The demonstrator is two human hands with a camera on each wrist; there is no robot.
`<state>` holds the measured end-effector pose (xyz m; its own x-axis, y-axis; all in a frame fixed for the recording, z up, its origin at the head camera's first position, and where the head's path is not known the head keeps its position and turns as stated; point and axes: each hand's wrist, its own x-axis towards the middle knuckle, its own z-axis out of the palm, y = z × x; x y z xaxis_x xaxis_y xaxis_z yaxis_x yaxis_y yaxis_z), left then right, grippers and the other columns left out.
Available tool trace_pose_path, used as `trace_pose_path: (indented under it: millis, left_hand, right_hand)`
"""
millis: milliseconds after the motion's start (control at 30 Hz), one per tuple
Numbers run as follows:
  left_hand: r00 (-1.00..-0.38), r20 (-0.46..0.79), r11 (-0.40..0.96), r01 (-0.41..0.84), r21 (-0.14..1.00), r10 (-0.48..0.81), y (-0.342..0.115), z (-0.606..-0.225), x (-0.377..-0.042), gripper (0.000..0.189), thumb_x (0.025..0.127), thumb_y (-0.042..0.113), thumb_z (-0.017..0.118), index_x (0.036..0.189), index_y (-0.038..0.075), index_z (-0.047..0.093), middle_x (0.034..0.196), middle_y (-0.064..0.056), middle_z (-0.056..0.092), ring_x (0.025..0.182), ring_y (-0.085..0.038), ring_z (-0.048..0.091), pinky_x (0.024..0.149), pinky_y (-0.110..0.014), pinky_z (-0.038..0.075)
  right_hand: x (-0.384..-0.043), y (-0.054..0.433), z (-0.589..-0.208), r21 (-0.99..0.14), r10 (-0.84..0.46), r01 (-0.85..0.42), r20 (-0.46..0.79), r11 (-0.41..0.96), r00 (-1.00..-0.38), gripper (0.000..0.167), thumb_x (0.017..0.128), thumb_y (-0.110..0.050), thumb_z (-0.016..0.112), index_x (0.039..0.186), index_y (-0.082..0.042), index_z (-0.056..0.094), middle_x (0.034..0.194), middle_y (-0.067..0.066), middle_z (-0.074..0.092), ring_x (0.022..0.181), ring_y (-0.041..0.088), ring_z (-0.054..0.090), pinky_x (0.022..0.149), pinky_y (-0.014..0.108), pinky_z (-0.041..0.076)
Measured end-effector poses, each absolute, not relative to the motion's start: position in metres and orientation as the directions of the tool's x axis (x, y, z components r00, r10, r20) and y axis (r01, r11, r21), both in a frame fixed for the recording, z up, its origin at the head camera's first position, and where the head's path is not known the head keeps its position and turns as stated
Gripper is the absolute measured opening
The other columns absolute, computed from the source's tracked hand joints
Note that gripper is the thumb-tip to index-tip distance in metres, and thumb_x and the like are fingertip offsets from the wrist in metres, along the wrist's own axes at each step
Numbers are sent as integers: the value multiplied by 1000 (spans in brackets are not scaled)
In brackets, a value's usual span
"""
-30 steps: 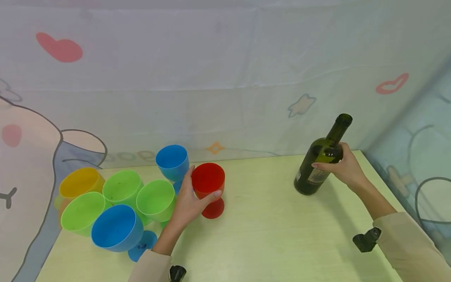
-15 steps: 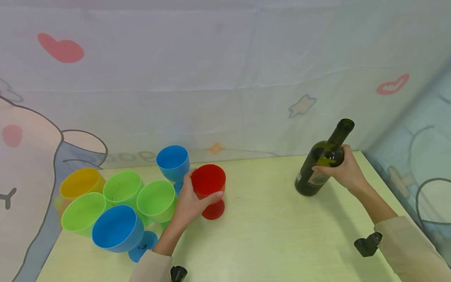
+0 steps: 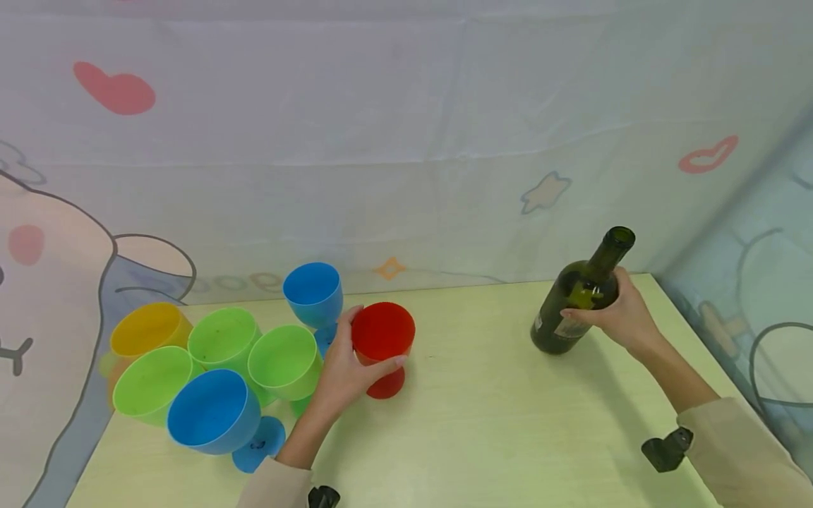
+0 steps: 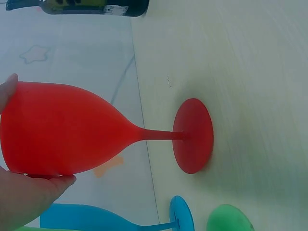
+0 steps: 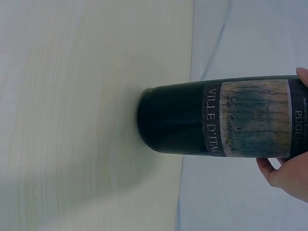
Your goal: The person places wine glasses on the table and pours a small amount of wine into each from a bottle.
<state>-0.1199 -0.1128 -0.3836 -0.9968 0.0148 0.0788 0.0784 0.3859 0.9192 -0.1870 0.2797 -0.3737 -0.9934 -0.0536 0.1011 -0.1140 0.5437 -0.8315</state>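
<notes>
In the head view, a red goblet [image 3: 383,331] is held round its cup by the left hand [image 3: 348,370], near the middle of the table [image 3: 483,423]. A wine bottle [image 3: 554,326] is gripped round its body by the right hand [image 3: 625,317], well to the right. The far blue goblet [image 3: 312,296] and the nearest green goblet [image 3: 286,363] could be knocked over if the left hand were swung their way. In the left wrist view, the red goblet is held above its thin stem [image 4: 161,134], so it could be tipped by a bump. In the right wrist view, the wine bottle might be dropped if the grip were loosened.
</notes>
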Motion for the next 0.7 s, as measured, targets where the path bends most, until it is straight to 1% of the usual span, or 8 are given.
trace_pose_path:
  millis: [133, 200, 233, 433, 700]
  left_hand:
    - [-996, 83, 391, 86, 916, 24, -112, -383, -118, 93, 68, 21, 80, 141, 9, 23, 133, -10, 40, 119, -29, 38, 79, -45, 50]
    - [-996, 82, 397, 87, 914, 28, -111, -383, -117, 94, 68, 22, 80, 142, 10, 24, 134, -9, 40, 120, -28, 38, 79, -46, 50]
    - [-996, 83, 398, 88, 913, 32, -111, -382, -117, 94, 68, 22, 80, 142, 10, 24, 134, -9, 40, 120, -28, 38, 80, -46, 50]
    - [-995, 82, 398, 95, 912, 49, -111, -380, -114, 93, 68, 24, 80, 141, 10, 26, 135, -9, 39, 120, -29, 38, 80, -47, 49]
    - [-993, 87, 389, 111, 915, 79, -108, -377, -112, 91, 68, 26, 80, 140, 10, 28, 133, -8, 41, 119, -29, 39, 80, -45, 50]
  right_hand:
    - [-184, 277, -374, -827, -62, -131, 116, 547, -991, 81, 74, -17, 77, 132, 2, 24, 124, 21, 39, 107, 35, 44, 79, 31, 39]
    - [-184, 276, -374, -827, -62, -137, 123, 546, -990, 81, 73, -17, 78, 132, 2, 24, 124, 22, 40, 108, 37, 43, 81, 37, 37]
    - [-183, 275, -374, -827, -59, -137, 125, 545, -990, 81, 73, -17, 78, 131, 2, 24, 124, 22, 40, 108, 37, 43, 81, 38, 37]
    - [-182, 272, -375, -834, -41, -138, 138, 535, -990, 79, 73, -16, 78, 129, 2, 26, 122, 21, 40, 107, 37, 43, 80, 36, 37]
    - [-182, 266, -377, -826, -43, -160, 162, 540, -986, 78, 72, -17, 78, 128, 3, 26, 120, 21, 41, 106, 36, 43, 83, 46, 36]
